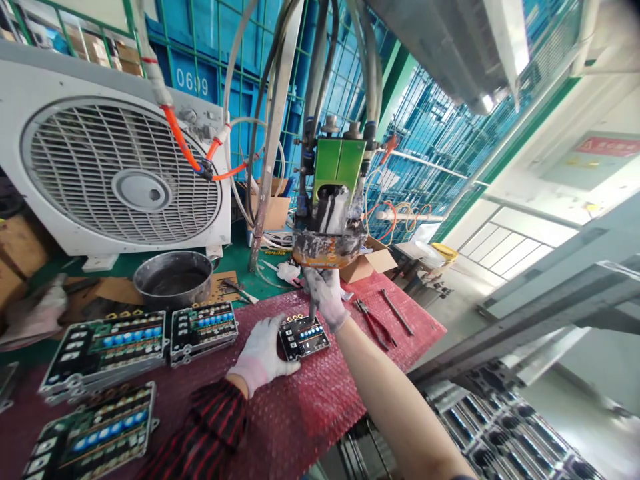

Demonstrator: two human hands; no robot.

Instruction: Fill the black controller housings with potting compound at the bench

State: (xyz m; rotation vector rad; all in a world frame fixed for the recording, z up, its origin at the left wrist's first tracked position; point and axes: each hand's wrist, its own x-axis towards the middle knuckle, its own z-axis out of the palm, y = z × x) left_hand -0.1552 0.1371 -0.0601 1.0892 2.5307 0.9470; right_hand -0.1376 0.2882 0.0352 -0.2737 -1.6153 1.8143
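My left hand (263, 355), in a white glove, grips the left side of a metal housing with a circuit board (306, 337), thumb at the near edge and fingers at the far one. The board carries a row of blue cylindrical parts, with dark material around them. My gloved right hand (327, 297) is closed around the nozzle (313, 308) under a dispensing machine (329, 248), whose round head is smeared black. The nozzle points down at the board's far side. Whether its tip touches the board I cannot tell.
More filled housings (110, 350) stand at the left on the red bubble-wrap mat (280, 413). Behind them are a metal bowl (173, 277) and a large fan (130, 177). Red-handled pliers (376, 325) and a metal rod (397, 312) lie right of my right hand.
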